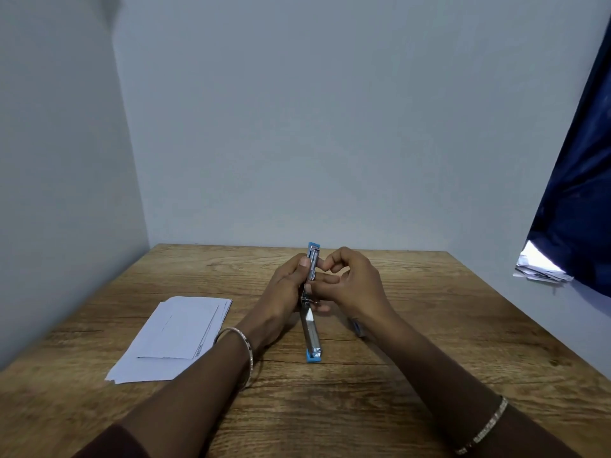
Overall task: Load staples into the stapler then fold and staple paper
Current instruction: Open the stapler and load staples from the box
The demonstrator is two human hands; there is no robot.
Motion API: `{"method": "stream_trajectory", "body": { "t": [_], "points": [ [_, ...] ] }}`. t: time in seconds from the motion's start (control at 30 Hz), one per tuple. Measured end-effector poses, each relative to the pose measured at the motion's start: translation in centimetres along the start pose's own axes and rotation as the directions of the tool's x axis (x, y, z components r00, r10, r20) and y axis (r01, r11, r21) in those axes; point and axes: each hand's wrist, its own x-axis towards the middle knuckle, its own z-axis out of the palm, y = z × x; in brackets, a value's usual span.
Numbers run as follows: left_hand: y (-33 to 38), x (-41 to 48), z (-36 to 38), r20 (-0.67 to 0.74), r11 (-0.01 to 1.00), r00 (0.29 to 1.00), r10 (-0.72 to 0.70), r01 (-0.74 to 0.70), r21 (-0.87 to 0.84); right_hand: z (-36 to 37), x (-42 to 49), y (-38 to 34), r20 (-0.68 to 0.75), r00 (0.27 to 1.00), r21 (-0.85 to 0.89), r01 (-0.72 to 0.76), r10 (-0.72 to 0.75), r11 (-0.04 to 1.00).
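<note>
A blue and silver stapler (312, 338) is swung wide open at the middle of the wooden table (429, 342). Its lower part lies flat toward me and its upper part stands up between my hands. My left hand (287, 285) grips that raised part from the left. My right hand (350, 280) is against the stapler's right side with thumb and forefinger pinched at the metal channel; whether they hold staples is too small to tell. A stack of white paper (175, 335), folded once, lies to the left.
A small blue object (358, 327) lies on the table just under my right wrist, mostly hidden. Grey walls close off the table at the back and left. A dark blue curtain (575, 200) hangs at the right with papers (542, 269) beneath it.
</note>
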Motion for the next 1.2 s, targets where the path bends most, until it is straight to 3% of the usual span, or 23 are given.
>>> {"method": "stream_trajectory", "body": {
  "t": [0.27, 0.43, 0.77, 1.2],
  "points": [
    [0.4, 0.0, 0.0, 0.003, 1.000, 1.000, -0.026, 0.026, -0.004, 0.5, -0.5, -0.6, 0.010, 0.996, -0.109, 0.089, -0.089, 0.990],
    [0.7, 0.2, -0.3, -0.025, 1.000, 0.999, -0.020, 0.020, 0.012, 0.6, -0.8, -1.0, -0.053, 0.981, -0.274, 0.165, -0.186, 0.947],
    [0.6, 0.1, 0.1, -0.003, 0.998, 0.998, -0.056, 0.057, 0.013, -0.1, -0.5, -1.5, -0.030, 0.994, -0.352, 0.089, -0.107, 0.932],
    [0.5, 0.0, 0.1, 0.037, 0.988, 0.993, -0.113, 0.109, 0.110, -1.1, 0.1, -1.7, 0.164, 0.982, -0.362, 0.146, -0.092, 0.921]
  ]
}}
